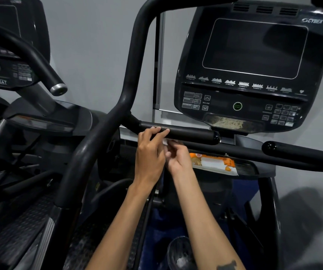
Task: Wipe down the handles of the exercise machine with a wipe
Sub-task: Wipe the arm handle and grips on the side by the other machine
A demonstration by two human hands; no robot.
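Fingers of the left hand (150, 152) lie fairly straight, their tips resting on the near side of the horizontal handle (178, 132). Fingers of the right hand (178, 157) are curled and pinch a small white wipe (165, 142) just under that handle; blur hides exactly how many fingers hold it. Two bare forearms rise from the bottom edge, the right one bearing a dark mark near the frame's lower border.

Both hands sit close together, nearly touching, with open room below them down to the dark footwell and more space along the handle toward its rounded right end. Just right of the right hand lies one flat orange-and-white wipe packet (215, 162), soft and glossy, on a shallow black tray (248, 167). Above the tray a second padded bar (300, 152) runs off the right edge, its round end cap near the first handle's tip but apart from it.

One tall curved black tube (129, 75), smooth and matt, sweeps from lower left up across the top edge. Behind the handle stands one console (254, 75) of hard black plastic with a rounded rectangular dark screen, rows of small buttons and one green round button. Far left, a neighbouring machine (7, 75) shows its own console and one curved bar with a metal end cap.
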